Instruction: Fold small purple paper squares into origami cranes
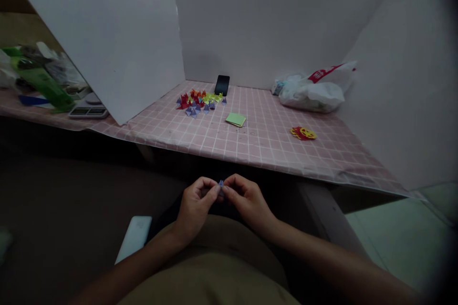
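Note:
Between my fingertips, low over my lap and in front of the table edge, is a small piece of folded purple paper (pixel 221 183). My left hand (pixel 196 205) pinches it from one side with thumb and forefinger. My right hand (pixel 250 202) pinches the other side in the same way. Pointed tips of the paper stick up above the fingers, while its lower part is mostly hidden. On the table beyond lies a pile of small folded paper pieces (pixel 196 101) in red, orange, yellow and purple. Nearer to me rests a stack of square green paper (pixel 235 119).
A black phone (pixel 222 85) lies behind the pile. To the right are a white plastic bag (pixel 315 93) and red and yellow cutouts (pixel 303 133). White panels (pixel 265 19) enclose the pink checked table (pixel 214 140). A digital scale (pixel 88 111) and green bottle (pixel 43 83) are left. A white slab (pixel 134 238) lies beside me.

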Available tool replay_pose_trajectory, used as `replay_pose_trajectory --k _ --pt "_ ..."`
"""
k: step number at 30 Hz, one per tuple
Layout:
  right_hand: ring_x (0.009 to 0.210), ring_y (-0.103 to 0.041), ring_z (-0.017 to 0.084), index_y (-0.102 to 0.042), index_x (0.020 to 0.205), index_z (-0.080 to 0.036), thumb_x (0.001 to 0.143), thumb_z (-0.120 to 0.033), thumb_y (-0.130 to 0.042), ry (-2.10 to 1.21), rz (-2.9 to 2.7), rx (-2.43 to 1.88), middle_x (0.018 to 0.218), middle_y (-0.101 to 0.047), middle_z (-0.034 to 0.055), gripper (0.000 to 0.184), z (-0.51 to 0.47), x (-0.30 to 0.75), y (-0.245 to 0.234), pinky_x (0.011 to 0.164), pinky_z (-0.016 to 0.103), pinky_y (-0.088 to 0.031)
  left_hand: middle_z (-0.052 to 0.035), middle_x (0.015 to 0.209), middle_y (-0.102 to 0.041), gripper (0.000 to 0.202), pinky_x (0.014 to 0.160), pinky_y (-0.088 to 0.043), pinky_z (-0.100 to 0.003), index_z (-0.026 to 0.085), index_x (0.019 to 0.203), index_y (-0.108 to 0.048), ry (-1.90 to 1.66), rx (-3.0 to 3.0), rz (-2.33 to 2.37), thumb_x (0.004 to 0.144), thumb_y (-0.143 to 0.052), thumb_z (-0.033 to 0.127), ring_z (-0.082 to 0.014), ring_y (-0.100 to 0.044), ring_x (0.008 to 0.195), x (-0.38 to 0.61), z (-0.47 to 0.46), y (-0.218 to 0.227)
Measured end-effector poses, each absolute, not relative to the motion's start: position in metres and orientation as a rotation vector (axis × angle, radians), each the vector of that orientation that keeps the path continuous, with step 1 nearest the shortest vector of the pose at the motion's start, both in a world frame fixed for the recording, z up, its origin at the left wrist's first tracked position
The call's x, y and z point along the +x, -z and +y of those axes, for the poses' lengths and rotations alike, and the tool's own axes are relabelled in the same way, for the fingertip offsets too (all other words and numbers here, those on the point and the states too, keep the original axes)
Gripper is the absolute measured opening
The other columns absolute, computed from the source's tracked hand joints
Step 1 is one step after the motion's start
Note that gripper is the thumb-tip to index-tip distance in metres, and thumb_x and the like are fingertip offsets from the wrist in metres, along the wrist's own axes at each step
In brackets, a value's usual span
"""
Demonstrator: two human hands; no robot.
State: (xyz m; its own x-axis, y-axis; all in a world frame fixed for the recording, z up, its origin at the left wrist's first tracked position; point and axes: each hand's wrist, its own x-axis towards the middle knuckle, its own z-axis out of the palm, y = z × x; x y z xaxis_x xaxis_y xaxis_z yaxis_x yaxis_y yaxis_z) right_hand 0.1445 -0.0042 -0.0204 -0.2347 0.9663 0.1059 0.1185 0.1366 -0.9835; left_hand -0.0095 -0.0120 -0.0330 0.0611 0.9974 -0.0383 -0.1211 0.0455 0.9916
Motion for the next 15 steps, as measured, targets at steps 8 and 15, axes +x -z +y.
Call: replay_pose_trajectory --k 8,15 --pt "0.06 -0.05 0.011 -0.059 0.072 -0.017 0.083 -0.021 -0.058 -1.084 -1.615 -1.127 0.065 -0.057 -0.002 0.011 -0.0034 0.1437 0.0201 0.058 0.024 -0.041 -0.0023 0.082 -0.062 0.013 0.07 -0.049 -0.027 0.017 0.078 -0.063 -1.209 1.403 1.191 0.085 -0.062 0.027 -0.0154 -0.059 0.075 -0.0109 -0.0115 0.033" --pt "0.061 -0.046 0.011 -0.058 0.071 -0.016 0.082 -0.021 -0.056 -1.105 -1.646 -1.143 0.064 -0.054 -0.002 0.013 -0.0031 0.1443 0.0223 0.058 0.024 -0.037 0.0002 0.071 -0.057 0.016 0.059 -0.042 -0.023 0.017 0.074 -0.061 -1.179 1.614 1.303 0.087 -0.057 0.026 -0.0124 -0.052 0.064 -0.0133 -0.0128 0.0351"
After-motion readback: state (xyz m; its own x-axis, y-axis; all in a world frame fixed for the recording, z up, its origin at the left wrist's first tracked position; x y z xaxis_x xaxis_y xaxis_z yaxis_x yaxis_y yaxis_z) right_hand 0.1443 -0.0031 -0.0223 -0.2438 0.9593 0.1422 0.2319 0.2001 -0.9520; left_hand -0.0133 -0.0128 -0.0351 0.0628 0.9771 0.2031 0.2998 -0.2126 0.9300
